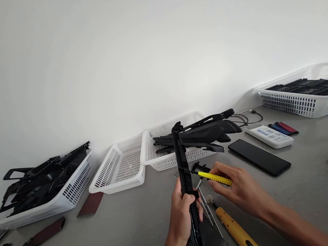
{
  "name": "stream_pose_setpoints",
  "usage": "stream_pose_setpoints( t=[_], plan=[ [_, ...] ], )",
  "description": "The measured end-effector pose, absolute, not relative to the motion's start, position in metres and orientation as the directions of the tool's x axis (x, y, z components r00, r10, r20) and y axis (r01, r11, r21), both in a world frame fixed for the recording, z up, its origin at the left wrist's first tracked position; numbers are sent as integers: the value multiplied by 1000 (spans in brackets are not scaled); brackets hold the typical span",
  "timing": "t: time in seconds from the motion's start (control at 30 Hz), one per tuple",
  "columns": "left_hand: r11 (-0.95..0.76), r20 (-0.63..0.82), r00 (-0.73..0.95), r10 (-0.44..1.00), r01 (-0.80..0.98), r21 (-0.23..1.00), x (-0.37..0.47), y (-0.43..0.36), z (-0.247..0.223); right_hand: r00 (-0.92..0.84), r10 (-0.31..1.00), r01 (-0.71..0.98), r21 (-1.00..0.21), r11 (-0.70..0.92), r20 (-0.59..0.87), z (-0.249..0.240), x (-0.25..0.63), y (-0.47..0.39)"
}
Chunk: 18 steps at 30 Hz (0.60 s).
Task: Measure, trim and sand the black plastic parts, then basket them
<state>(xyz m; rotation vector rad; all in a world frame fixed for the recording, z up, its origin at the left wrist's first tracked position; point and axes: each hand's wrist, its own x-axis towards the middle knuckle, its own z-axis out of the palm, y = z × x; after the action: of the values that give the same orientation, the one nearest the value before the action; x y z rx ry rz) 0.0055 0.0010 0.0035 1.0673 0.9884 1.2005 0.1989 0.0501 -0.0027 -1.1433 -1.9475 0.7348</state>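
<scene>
My left hand (182,209) is wrapped around a long black plastic trim piece (181,158), held upright over the table. Pinched in my right hand (237,182) is a slim yellow-handled knife (214,178). Its thin dark tip points left and reaches the side of the trim piece; whether it touches, I cannot tell. Below my right hand lies a tool with an orange-yellow handle (237,230) and a black switch. A black caliper-like tool (200,166) shows behind the knife, partly hidden. Thin metal strips (209,212) lie beside my left hand.
A white basket (164,162) of black parts stands behind the trim piece, with another white basket (118,186) left of it. Filled baskets stand far left (66,198) and far right (299,106). A black phone (259,156) and a white labelled box (268,135) lie right.
</scene>
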Motion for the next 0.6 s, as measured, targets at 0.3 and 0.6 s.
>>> stream_pose_setpoints(
  t=[0.3,0.6],
  plan=[
    [69,-47,107,993,-212,975,2,2,1,-368,881,473,-756,453,298,4,200,48],
    [54,-38,79,996,-212,976,0,4,-3,-415,870,464,-761,454,266,4,204,49]
  ],
)
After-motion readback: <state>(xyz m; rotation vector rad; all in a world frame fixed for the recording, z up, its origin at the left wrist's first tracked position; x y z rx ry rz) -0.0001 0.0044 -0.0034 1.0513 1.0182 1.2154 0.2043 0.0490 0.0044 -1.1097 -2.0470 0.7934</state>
